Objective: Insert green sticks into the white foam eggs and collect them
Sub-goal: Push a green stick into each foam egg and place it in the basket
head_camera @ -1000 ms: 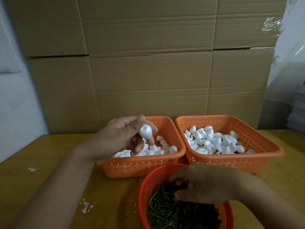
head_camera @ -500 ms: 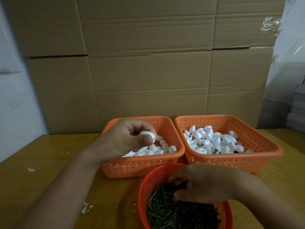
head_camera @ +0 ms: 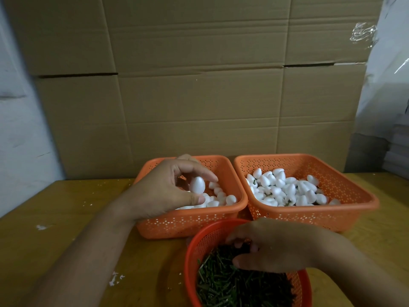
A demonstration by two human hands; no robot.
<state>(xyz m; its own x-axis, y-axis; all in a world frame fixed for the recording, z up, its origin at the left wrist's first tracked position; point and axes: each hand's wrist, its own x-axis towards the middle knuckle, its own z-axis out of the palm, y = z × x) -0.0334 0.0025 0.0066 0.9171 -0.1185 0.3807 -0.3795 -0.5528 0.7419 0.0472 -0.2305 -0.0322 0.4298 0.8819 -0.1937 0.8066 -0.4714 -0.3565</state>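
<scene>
Leftmost, on the wooden table (head_camera: 66,220): scattered white foam crumbs (head_camera: 115,279). Next, the left hand (head_camera: 164,193), raised over the left orange basket (head_camera: 192,220), pinching one white foam egg (head_camera: 197,185) upright between thumb and curled fingers. Beneath it, loose plain eggs (head_camera: 221,199) heaped in that basket. Front centre, a round red basket (head_camera: 199,247) filled with short green sticks (head_camera: 234,284); the right hand (head_camera: 272,249) rests palm-down on them, fingertips curled into the pile, though whether it grips a stick cannot be told. Right, touching the first, a second orange basket (head_camera: 345,196) holding eggs (head_camera: 285,189), some showing green stubs. Behind all, stacked cardboard cartons (head_camera: 199,85).
</scene>
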